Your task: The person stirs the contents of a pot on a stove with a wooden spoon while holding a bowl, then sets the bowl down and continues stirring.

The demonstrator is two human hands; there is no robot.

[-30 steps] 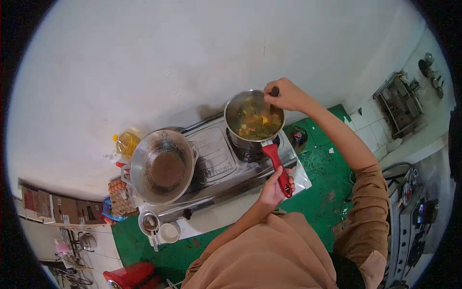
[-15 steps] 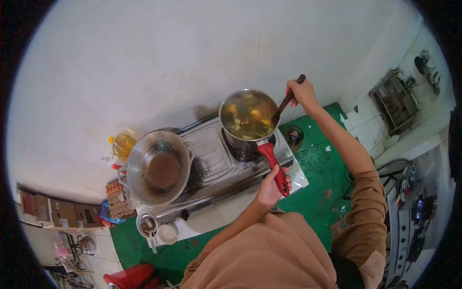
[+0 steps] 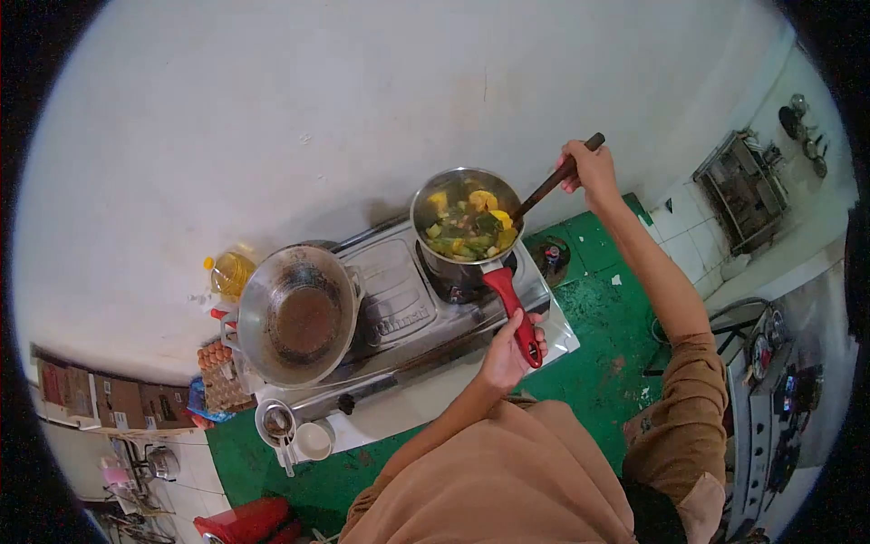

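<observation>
A saucepan (image 3: 415,227) with a red handle (image 3: 512,308) stands on the right burner of the gas stove (image 3: 399,313). In it is a soup (image 3: 462,218) with yellow corn pieces, green leaves and pale chunks. My left hand (image 3: 507,352) is wrapped round the end of the red handle. My right hand (image 3: 587,172) grips the upper part of a dark wooden utensil (image 3: 548,192), whose lower end is sunk in the soup, so its shape is hidden. To the left, a large wok (image 3: 304,313) sits on the other burner.
A bottle of yellow oil (image 3: 233,274) stands behind the wok at the wall. Eggs in a tray (image 3: 222,376) lie left of the stove. A strainer on a bowl (image 3: 275,422) and a white cup (image 3: 314,442) sit at the front left corner.
My right hand has moved a little up and right, drawing the utensil further out. The soup's pieces have shifted, with more corn and greens showing. My left hand stays on the handle.
</observation>
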